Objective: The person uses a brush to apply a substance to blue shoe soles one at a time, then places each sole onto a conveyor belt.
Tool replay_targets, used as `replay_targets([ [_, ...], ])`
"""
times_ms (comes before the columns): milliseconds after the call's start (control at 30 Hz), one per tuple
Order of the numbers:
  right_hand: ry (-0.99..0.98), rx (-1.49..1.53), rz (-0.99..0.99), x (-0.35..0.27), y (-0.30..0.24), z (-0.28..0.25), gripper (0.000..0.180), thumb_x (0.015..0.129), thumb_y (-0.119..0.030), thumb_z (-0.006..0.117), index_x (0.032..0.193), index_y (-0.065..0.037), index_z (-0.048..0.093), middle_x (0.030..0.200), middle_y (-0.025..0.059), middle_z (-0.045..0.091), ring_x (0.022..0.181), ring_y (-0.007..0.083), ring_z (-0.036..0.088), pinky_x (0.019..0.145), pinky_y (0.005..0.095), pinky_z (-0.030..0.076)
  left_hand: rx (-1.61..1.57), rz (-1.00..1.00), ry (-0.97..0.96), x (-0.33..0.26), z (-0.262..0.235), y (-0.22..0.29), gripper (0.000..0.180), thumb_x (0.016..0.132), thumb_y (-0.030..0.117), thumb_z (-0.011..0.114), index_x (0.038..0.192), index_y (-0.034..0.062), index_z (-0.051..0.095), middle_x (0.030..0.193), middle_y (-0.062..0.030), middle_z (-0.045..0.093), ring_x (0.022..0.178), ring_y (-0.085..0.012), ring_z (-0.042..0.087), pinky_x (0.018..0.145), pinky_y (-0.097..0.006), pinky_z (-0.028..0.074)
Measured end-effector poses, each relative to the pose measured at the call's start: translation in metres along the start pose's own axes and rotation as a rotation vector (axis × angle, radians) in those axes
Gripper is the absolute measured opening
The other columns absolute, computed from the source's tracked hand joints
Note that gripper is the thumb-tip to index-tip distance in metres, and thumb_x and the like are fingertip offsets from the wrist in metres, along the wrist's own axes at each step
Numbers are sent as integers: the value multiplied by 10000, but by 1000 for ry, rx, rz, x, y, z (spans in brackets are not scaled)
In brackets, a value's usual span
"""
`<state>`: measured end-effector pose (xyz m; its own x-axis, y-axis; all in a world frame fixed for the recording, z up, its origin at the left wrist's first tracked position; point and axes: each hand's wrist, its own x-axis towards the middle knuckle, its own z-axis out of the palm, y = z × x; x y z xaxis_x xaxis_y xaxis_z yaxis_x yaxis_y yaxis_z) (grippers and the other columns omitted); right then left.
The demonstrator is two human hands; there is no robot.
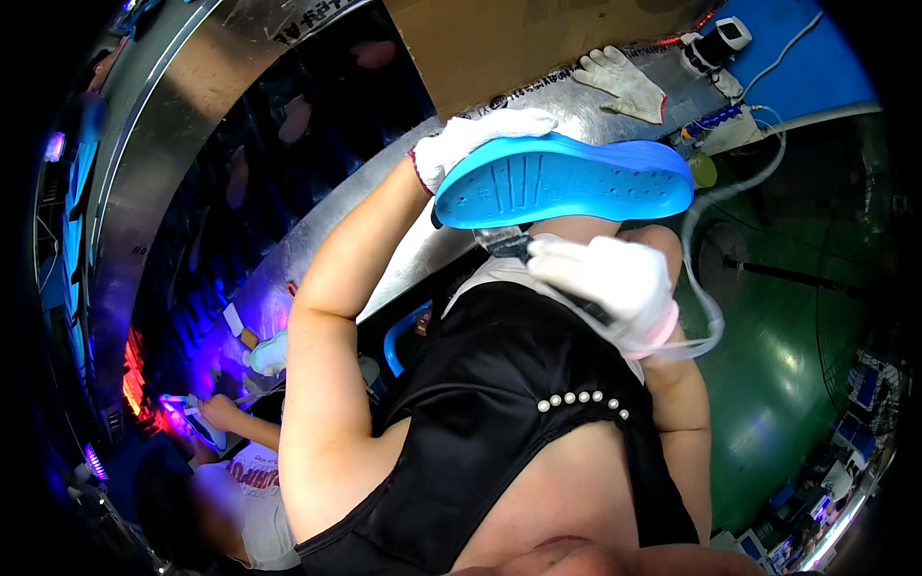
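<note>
A blue shoe sole [567,182] is held up in front of me, its patterned hollow face toward me. My left hand [480,139], in a white knitted glove, grips its left end along the upper edge. Just below the sole is my right hand [610,283], also white-gloved and slightly blurred, closed round a dark-handled brush [507,244]. The brush's pale tip points left, close beneath the sole's lower edge; whether it touches cannot be told. A pale flexible hose [713,298] loops down beside my right wrist.
On the metal bench [365,182] lie a spare white glove [624,84] and a cardboard box [538,48]. A black-and-white device [718,46] stands at the far right, with a blue fitting [711,123] below. At lower left, a co-worker [240,490] handles a shoe part [197,420] under violet light.
</note>
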<state>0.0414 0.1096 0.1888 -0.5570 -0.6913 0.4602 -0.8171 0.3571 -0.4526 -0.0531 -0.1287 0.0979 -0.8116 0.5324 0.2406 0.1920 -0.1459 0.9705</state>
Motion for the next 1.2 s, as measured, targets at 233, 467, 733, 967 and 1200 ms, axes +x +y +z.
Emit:
replay_targets([
  [233, -98, -125, -34, -2, -7, -14, 236, 702, -29, 744, 934, -42, 704, 966, 143, 709, 703, 235, 663, 591, 281, 493, 94, 239, -207, 1, -18, 3, 438, 958, 268, 510, 1348, 70, 521, 1392, -164, 471, 1292, -298, 458, 1062, -404, 395],
  [467, -130, -246, -61, -1, 0, -25, 217, 725, -113, 720, 939, -85, 703, 1002, 122, 707, 616, 183, 616, 530, 266, 461, 164, 254, -145, -3, -26, 13, 426, 943, 265, 530, 1330, 87, 543, 1393, -141, 482, 1300, -293, 453, 1069, -399, 387],
  [733, -58, -80, -62, 2, 1, -29, 200, 717, -122, 731, 907, -62, 708, 966, 128, 716, 575, 195, 610, 530, 267, 455, 231, 390, -52, -2, -23, 19, 505, 852, 237, 685, 1329, 147, 547, 1345, -103, 520, 1257, -280, 493, 1039, -387, 426],
  [967, -75, -61, -130, 9, 3, -24, 230, 720, -133, 664, 943, -113, 716, 1004, 66, 717, 590, 145, 599, 501, 247, 445, 225, 346, -168, 8, -28, 24, 440, 901, 207, 600, 1331, 138, 544, 1334, -144, 520, 1240, -300, 506, 1042, -376, 418],
  [1200, -120, -169, -43, 10, -2, -44, 204, 700, -75, 734, 903, -69, 709, 981, 114, 713, 593, 203, 605, 544, 277, 467, 306, 328, -117, -5, -34, 34, 477, 892, 271, 629, 1347, 174, 525, 1361, -115, 500, 1269, -292, 467, 1051, -386, 407],
])
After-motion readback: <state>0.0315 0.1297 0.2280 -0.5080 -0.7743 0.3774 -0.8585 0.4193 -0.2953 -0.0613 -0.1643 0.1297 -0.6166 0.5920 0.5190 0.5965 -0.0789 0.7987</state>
